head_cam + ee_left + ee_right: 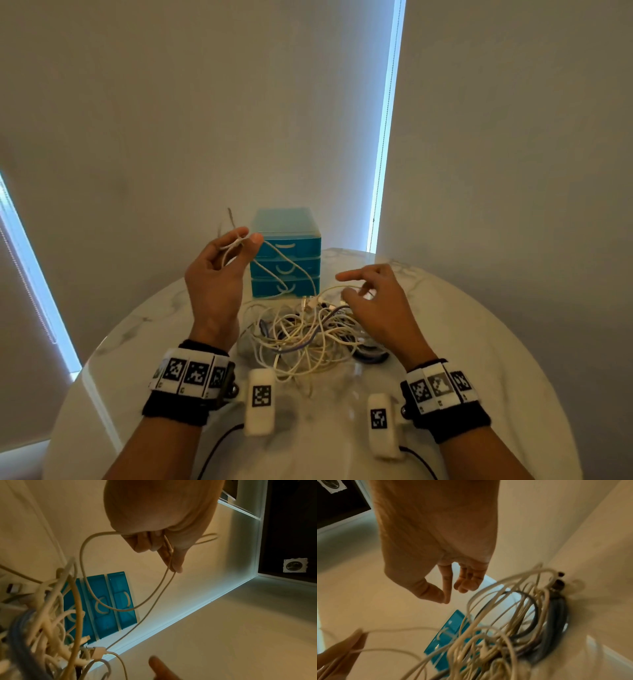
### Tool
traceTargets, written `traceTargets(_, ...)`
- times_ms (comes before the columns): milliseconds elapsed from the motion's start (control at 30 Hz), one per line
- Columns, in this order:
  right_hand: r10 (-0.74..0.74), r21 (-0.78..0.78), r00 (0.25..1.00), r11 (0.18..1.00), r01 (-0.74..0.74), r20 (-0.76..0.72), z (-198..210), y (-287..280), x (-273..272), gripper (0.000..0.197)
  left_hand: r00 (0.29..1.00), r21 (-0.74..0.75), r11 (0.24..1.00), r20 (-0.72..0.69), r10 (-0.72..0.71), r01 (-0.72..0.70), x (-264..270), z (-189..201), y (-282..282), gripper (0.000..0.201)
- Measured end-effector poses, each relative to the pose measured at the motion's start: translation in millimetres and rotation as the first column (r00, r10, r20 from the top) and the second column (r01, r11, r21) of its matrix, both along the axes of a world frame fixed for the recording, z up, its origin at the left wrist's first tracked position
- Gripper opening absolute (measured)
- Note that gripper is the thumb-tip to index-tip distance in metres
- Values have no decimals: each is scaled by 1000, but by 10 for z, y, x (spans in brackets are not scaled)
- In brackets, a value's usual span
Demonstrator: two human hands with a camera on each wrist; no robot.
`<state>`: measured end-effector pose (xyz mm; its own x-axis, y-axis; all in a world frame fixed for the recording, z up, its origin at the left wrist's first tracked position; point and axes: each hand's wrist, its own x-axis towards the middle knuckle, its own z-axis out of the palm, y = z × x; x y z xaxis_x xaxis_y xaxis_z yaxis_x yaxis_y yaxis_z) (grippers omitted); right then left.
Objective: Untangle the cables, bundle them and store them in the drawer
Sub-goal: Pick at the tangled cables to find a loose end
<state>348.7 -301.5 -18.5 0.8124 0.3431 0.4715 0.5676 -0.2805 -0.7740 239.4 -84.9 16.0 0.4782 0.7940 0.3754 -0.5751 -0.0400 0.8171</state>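
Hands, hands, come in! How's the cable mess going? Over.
Left hand pinches one white cable, lifted. Right hand empty, above the tangle. Cable end still in the pile. Drawers all closed.

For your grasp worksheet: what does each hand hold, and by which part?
The left hand pinches a white cable at a doubled-over stretch between thumb and fingers. The right hand holds nothing.

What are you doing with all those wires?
A person is sorting out a tangled pile of cables on a round marble table. The left hand pinches one white cable and lifts it up from the pile. The right hand hovers over the tangle, holding nothing. The blue drawer unit behind is closed.
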Motion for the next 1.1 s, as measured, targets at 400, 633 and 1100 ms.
traceTargets(400,26,187,992,982,-3,-125,-83,276,-89,9,933,-3,935,67,-354,355,-98,79,-103,26)
traceTargets(633,217,772,890,603,201,-402,227,-36,-12,26,845,475,812,-533,-40,338,-141,-65,150,22)
traceTargets(1100,705,870,592,493,-15,-390,255,-202,81,11,888,433,825,-429,-165,363,7,-120,77,23)
